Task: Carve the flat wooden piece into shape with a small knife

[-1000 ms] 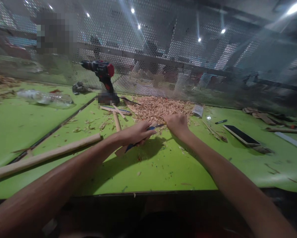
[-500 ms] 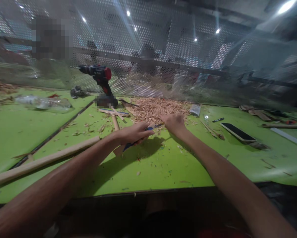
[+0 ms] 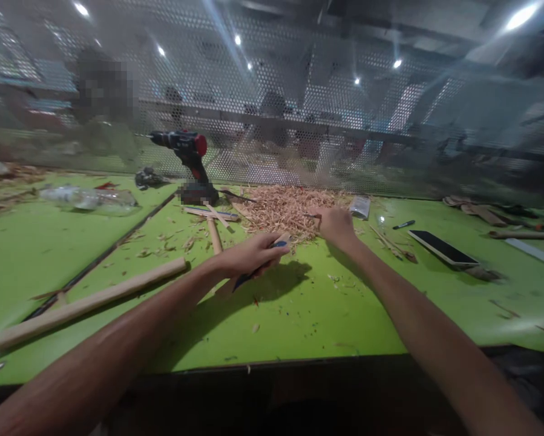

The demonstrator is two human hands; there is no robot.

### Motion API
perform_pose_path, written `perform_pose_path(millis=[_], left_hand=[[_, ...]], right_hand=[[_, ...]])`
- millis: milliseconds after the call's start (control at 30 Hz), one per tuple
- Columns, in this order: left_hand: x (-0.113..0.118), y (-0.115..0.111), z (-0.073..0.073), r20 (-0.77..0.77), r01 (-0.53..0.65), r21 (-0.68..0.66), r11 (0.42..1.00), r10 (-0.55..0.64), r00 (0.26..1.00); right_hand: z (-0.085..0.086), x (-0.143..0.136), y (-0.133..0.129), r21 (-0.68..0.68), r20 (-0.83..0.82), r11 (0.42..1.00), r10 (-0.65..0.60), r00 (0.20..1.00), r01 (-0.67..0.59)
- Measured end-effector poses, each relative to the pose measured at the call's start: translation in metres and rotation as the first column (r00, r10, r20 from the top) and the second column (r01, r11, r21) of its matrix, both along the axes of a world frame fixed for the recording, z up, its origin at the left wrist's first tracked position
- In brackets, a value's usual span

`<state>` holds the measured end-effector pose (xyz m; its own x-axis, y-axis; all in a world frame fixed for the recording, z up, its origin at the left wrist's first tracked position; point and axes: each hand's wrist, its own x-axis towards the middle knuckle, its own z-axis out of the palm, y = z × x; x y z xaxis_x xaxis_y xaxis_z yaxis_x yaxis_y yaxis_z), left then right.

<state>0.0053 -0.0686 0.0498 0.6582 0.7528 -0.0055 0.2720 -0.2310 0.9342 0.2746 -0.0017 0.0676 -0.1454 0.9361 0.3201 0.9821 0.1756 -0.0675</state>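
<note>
Left hand: we have our left hand (image 3: 250, 254) curled closed, thumb over fingers, around a blue-marked wooden piece (image 3: 279, 244), held low above the tabletop (image 3: 321, 330).
Blue-marked wooden piece: it slants through the left grip, one end out past the thumb, the other out below the palm towards us; our fingers hide its middle.
Right hand: we keep our right hand (image 3: 336, 225) in a fist at the near edge of the wood shavings (image 3: 283, 209), apart from the left.
Slim dark tool: the slim dark tool (image 3: 312, 215) is in that fist, and we see only a short end jutting left; its kind we cannot tell.
Drill: we see the drill (image 3: 192, 158) standing upright on its base, left of the shavings.
Left side: a long wooden rod (image 3: 94, 300) lies beside our left forearm, and a clear bottle (image 3: 90, 198) rests on its side farther back.
Right side: we find a phone-like slab (image 3: 443, 248) near a pen (image 3: 403, 224).
Back: a perforated screen (image 3: 235, 148) stands behind.
</note>
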Motion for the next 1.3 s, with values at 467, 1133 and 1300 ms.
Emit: perform_pose_path(millis=[467, 1133, 1300], left_hand=[[0.011, 0.007, -0.009, 0.005, -0.191, -0.045, 0.981, 0.191, 0.982], [0.021, 0.021, -0.024, 0.092, -0.294, 0.249, 0.923, 0.280, 0.956], [0.021, 0.025, -0.029, 0.092, -0.274, 0.273, 0.922, 0.258, 0.962]], right_hand=[[-0.023, -0.021, -0.017, 0.142, -0.560, 0.785, 0.566, 0.604, -0.603], [-0.035, -0.033, -0.029, 0.277, -0.127, 0.817, 0.552, 0.824, -0.505], [-0.034, -0.037, -0.033, 0.241, -0.083, 0.815, 0.559, 0.825, -0.528]])
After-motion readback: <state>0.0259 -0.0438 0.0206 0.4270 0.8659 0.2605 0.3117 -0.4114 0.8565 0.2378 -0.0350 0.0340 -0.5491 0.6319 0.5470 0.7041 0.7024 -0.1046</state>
